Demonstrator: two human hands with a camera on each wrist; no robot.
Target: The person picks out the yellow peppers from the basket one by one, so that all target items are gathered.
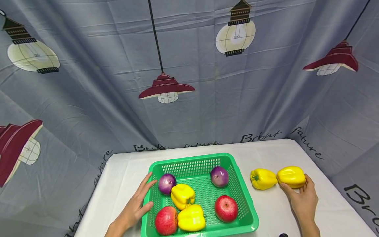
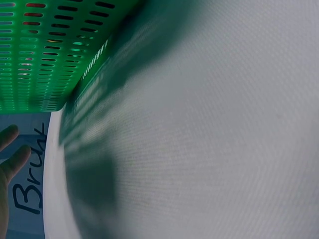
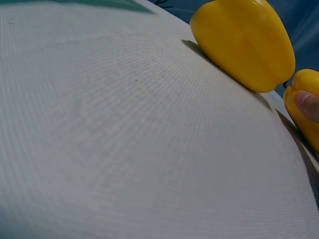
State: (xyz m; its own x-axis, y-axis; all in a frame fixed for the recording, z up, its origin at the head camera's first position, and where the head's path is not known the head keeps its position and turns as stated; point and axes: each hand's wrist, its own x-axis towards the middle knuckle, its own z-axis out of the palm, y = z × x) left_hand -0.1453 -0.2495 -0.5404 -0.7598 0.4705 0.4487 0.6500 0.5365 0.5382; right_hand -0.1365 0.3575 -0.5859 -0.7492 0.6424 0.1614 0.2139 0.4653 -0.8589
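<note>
At the right side of the table my right hand [image 1: 303,200] grips a yellow bell pepper [image 1: 291,174], thumb at its near left and fingers round its right side. A second yellow pepper [image 1: 263,179] lies just left of it, end to end. In the right wrist view my thumb [image 3: 309,105] presses against the held pepper. My left hand [image 1: 134,205] is at the left rim of a green plastic basket [image 1: 189,159], fingers spread and holding nothing. In the left wrist view, its fingertips [image 2: 17,159] show near the perforated basket wall.
Inside the basket are two purple onions [image 1: 219,176], two red apples [image 1: 226,208] and two more yellow peppers [image 1: 191,218]. A white cloth [image 1: 275,214] covers the table. A grey patterned curtain [image 1: 189,121] hangs behind and at both sides. A small black object [image 1: 283,235] shows at the front edge.
</note>
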